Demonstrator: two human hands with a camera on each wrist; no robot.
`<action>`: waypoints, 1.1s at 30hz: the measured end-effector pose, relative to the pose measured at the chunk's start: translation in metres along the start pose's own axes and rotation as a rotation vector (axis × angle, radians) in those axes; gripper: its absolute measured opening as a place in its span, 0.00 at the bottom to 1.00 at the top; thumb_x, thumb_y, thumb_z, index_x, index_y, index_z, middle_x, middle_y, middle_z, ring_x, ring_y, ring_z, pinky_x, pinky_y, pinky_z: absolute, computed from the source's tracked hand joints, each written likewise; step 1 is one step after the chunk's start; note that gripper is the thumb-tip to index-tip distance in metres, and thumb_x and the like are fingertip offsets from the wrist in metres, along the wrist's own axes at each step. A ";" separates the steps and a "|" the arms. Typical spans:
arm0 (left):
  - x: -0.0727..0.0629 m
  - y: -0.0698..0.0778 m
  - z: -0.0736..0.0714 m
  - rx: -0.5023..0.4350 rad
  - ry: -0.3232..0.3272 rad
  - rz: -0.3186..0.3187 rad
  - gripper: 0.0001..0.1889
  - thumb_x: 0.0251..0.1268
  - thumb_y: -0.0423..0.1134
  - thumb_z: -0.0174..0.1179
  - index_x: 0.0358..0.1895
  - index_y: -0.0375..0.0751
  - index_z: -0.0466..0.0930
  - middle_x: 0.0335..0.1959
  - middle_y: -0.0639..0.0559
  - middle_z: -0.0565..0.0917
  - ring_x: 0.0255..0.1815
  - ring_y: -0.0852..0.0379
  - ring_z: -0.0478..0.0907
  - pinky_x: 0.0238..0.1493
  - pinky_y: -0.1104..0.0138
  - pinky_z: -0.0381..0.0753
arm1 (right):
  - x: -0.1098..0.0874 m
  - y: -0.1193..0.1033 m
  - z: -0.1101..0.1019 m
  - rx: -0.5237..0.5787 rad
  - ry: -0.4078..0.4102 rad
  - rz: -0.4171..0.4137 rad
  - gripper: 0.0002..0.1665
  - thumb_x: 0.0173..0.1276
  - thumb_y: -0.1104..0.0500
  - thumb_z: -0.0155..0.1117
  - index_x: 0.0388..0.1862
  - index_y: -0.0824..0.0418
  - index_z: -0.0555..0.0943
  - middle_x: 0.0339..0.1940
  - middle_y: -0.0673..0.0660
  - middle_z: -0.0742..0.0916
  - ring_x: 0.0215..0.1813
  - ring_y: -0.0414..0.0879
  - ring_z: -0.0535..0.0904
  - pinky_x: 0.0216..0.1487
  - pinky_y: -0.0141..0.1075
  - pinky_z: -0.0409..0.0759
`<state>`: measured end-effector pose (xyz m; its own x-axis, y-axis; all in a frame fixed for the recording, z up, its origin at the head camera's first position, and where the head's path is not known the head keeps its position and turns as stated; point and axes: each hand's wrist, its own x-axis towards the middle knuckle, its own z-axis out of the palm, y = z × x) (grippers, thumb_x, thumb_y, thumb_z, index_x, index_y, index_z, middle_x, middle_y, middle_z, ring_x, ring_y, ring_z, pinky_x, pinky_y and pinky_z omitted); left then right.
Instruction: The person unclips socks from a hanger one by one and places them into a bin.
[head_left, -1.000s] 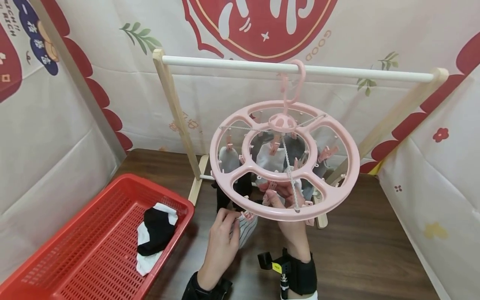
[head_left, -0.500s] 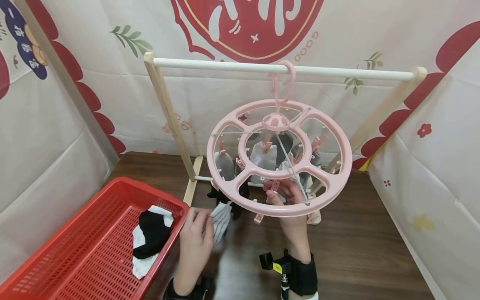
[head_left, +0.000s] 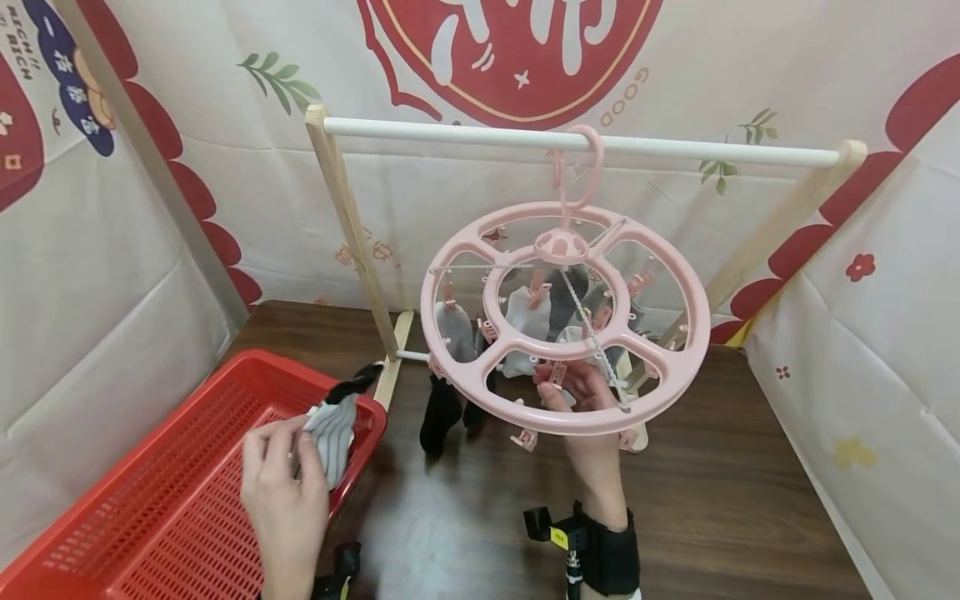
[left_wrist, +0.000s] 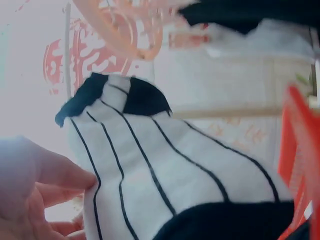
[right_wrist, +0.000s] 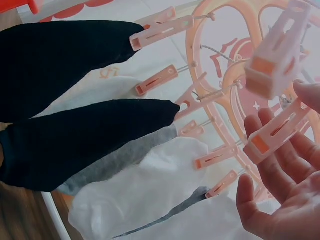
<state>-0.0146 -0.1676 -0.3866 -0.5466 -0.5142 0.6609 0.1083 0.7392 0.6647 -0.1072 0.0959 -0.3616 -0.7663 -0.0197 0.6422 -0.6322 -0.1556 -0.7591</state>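
Note:
My left hand (head_left: 285,492) pinches a striped sock (head_left: 333,437) over the right side of the red basket (head_left: 187,392). Up close in the left wrist view, the sock (left_wrist: 145,165) is white with thin black stripes and black end patches. Under the front of the round pink hanger (head_left: 566,423), my right hand (head_left: 581,387) holds a pink clothespin (right_wrist: 277,132) between thumb and fingers. That clothespin grips no sock. Black socks (right_wrist: 85,137), a white sock (right_wrist: 140,185) and grey ones hang from other clips. The basket's contents are mostly hidden behind the striped sock.
The hanger hooks over a white rod (head_left: 465,133) on a wooden stand (head_left: 348,233). Another pink clothespin (right_wrist: 277,47) dangles near my right hand. Printed cloth (head_left: 225,192) walls the dark wooden table (head_left: 712,500) at the back and sides.
My left hand has carried the striped sock left, from the hanger's front rim to over the basket. My right hand stays at its clothespin beneath the hanger.

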 end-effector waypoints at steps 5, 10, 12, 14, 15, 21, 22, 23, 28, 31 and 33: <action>0.004 -0.001 -0.011 0.053 0.034 -0.075 0.06 0.60 0.20 0.56 0.39 0.25 0.80 0.37 0.34 0.74 0.36 0.39 0.74 0.34 0.58 0.66 | -0.004 0.015 -0.008 0.022 0.020 0.010 0.24 0.65 0.67 0.65 0.56 0.76 0.71 0.45 0.63 0.84 0.47 0.47 0.82 0.50 0.34 0.77; 0.002 -0.006 -0.013 0.096 0.039 -0.123 0.06 0.63 0.22 0.55 0.40 0.25 0.80 0.37 0.33 0.75 0.36 0.39 0.74 0.34 0.55 0.66 | -0.008 0.024 -0.012 0.029 0.066 0.069 0.25 0.65 0.63 0.66 0.58 0.72 0.72 0.46 0.61 0.84 0.47 0.47 0.83 0.49 0.34 0.78; 0.001 -0.008 -0.012 0.107 0.045 -0.131 0.06 0.62 0.22 0.55 0.39 0.25 0.81 0.37 0.33 0.75 0.36 0.38 0.74 0.33 0.52 0.65 | -0.008 0.024 -0.012 0.016 0.084 0.121 0.25 0.65 0.64 0.64 0.59 0.70 0.71 0.46 0.60 0.83 0.46 0.47 0.83 0.48 0.34 0.78; 0.000 -0.012 -0.012 0.120 0.034 -0.143 0.06 0.63 0.23 0.55 0.39 0.25 0.80 0.37 0.33 0.75 0.35 0.38 0.73 0.33 0.50 0.65 | -0.009 0.023 -0.011 -0.007 0.099 0.165 0.25 0.65 0.68 0.62 0.60 0.71 0.70 0.47 0.59 0.83 0.46 0.46 0.83 0.47 0.33 0.78; -0.001 -0.013 -0.011 0.124 0.023 -0.153 0.06 0.62 0.23 0.55 0.39 0.26 0.80 0.36 0.33 0.75 0.34 0.38 0.73 0.33 0.49 0.65 | -0.009 0.024 -0.011 -0.026 0.106 0.185 0.25 0.65 0.69 0.61 0.61 0.70 0.69 0.47 0.58 0.83 0.46 0.46 0.83 0.47 0.33 0.79; -0.007 -0.016 -0.007 0.134 -0.061 -0.170 0.06 0.62 0.24 0.56 0.41 0.30 0.80 0.37 0.36 0.75 0.36 0.39 0.74 0.34 0.47 0.66 | -0.016 0.034 -0.013 0.048 0.082 0.177 0.22 0.65 0.72 0.61 0.59 0.72 0.71 0.45 0.55 0.84 0.45 0.43 0.83 0.48 0.32 0.78; -0.009 -0.016 -0.005 0.128 -0.060 -0.156 0.06 0.61 0.24 0.57 0.40 0.30 0.80 0.37 0.36 0.75 0.36 0.39 0.75 0.35 0.47 0.67 | -0.018 0.036 -0.014 0.043 0.072 0.179 0.22 0.65 0.73 0.61 0.58 0.73 0.72 0.44 0.56 0.85 0.45 0.44 0.83 0.48 0.31 0.78; -0.010 -0.015 -0.004 0.122 -0.058 -0.137 0.07 0.60 0.24 0.58 0.40 0.30 0.80 0.38 0.36 0.75 0.37 0.39 0.74 0.35 0.47 0.66 | -0.020 0.038 -0.015 0.029 0.064 0.191 0.22 0.65 0.73 0.61 0.57 0.74 0.72 0.44 0.58 0.85 0.46 0.44 0.83 0.48 0.31 0.77; -0.018 -0.011 0.010 -0.002 -0.043 0.010 0.08 0.55 0.21 0.60 0.38 0.31 0.81 0.39 0.36 0.77 0.41 0.40 0.75 0.37 0.53 0.67 | -0.030 0.045 -0.013 -0.171 0.041 0.319 0.21 0.64 0.73 0.62 0.57 0.74 0.75 0.48 0.65 0.83 0.49 0.45 0.80 0.46 0.32 0.77; -0.025 -0.009 0.021 -0.088 -0.055 0.093 0.09 0.52 0.20 0.61 0.37 0.32 0.81 0.39 0.38 0.77 0.43 0.40 0.75 0.40 0.55 0.67 | -0.037 0.052 -0.011 -0.235 -0.025 0.365 0.18 0.64 0.73 0.63 0.53 0.73 0.78 0.47 0.65 0.84 0.48 0.46 0.81 0.46 0.34 0.78; -0.030 -0.008 0.028 -0.121 -0.071 0.118 0.11 0.51 0.19 0.61 0.37 0.33 0.81 0.40 0.38 0.77 0.43 0.40 0.74 0.40 0.56 0.66 | -0.041 0.059 -0.009 -0.274 -0.091 0.359 0.16 0.63 0.72 0.64 0.50 0.72 0.80 0.43 0.63 0.85 0.44 0.46 0.81 0.43 0.36 0.79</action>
<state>-0.0225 -0.1459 -0.4215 -0.5809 -0.3916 0.7136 0.2720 0.7329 0.6237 -0.1135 0.0969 -0.4336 -0.9370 -0.1132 0.3306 -0.3446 0.1433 -0.9277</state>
